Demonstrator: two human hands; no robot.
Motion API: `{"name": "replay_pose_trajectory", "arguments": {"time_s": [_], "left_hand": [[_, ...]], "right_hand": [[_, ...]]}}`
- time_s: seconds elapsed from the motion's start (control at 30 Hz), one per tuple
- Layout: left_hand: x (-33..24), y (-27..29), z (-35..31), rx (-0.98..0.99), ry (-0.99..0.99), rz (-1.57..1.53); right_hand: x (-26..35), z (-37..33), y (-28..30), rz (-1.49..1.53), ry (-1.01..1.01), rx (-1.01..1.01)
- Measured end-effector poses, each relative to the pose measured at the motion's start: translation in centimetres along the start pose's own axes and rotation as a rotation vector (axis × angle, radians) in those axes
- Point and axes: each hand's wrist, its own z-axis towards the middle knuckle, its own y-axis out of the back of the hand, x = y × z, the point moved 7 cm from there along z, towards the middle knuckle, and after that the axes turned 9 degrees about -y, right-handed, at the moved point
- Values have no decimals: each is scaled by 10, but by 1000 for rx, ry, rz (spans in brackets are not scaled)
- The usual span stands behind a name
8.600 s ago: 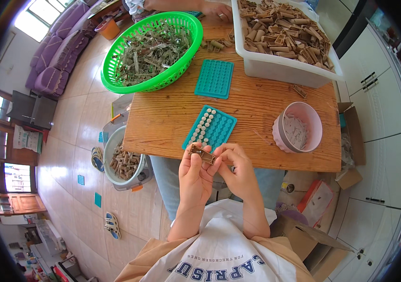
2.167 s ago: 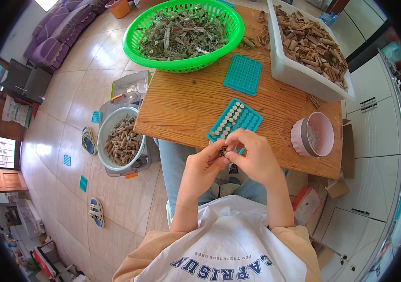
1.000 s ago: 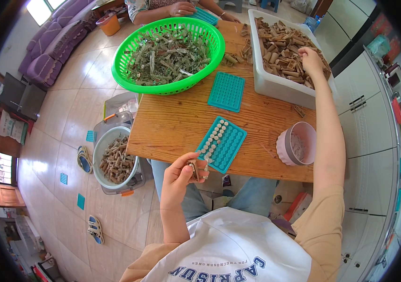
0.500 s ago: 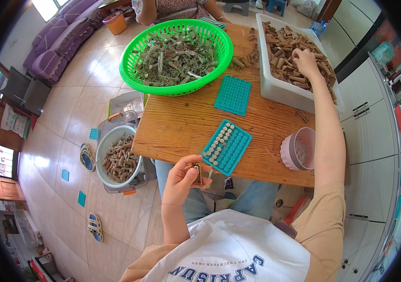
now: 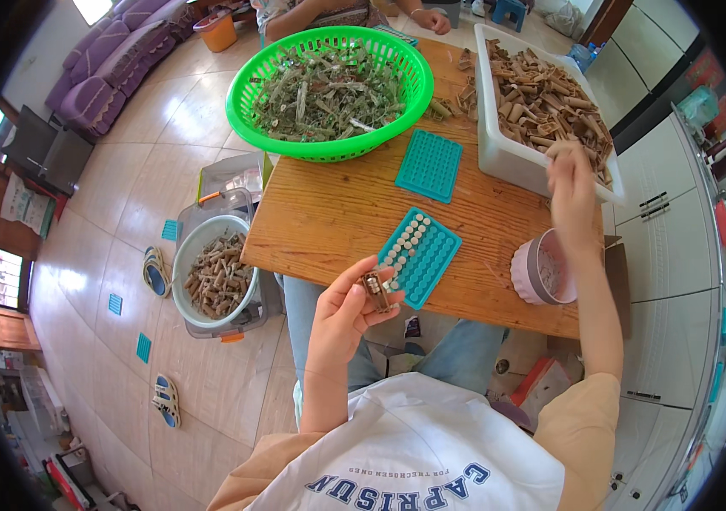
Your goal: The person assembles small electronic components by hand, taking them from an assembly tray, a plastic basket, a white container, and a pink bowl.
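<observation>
Closest to me, at the lower centre of the frame, the person's left hand [image 5: 340, 322] had its fingers and thumb closed around a small brown, trough-shaped piece [image 5: 377, 292] with something pale showing inside it. Just beyond those fingertips, a rectangular teal tray with rows of round hollows [image 5: 434, 257] lay on the brown wooden table [image 5: 320, 221], with small round white discs [image 5: 400, 240] along its left side. Right of the centre stood a pale pink cup with a grey band [image 5: 526, 272], holding pale bits. The right hand [image 5: 571, 175] was a blur above the cup, in front of the near side of a large white plastic bin [image 5: 508, 166] heaped with brown tube-like pieces [image 5: 546, 94]. I could not tell whether its fingers held anything. At mid-left, a pale round tub [image 5: 179, 285] of similar brown pieces sat low by the floor. Farther up the table lay a second teal tray [image 5: 429, 166], and past it a bright green oval plastic basket [image 5: 320, 152] full of tangled greyish-green scraps [image 5: 320, 98]. At the top of the frame, a co-worker's hand [image 5: 431, 21] showed near the table's far end
</observation>
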Motion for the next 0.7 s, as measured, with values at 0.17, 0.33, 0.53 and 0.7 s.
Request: {"name": "replay_pose_trajectory", "arguments": {"time_s": [0.17,0.33,0.53,0.7], "left_hand": [[7,-12,-3,46,0,-270],[9,-17,-5,39,-22,-334],[5,-15,-9,2,-68,-351],[2,-14,-11,-4,-96,-372]], "right_hand": [[8,-116,-72,816,-537,669],[17,-172,-107,1020,-861,857],[30,-195,-122,1284,-811,890],[29,-189,-118,1240,-699,687]]}}
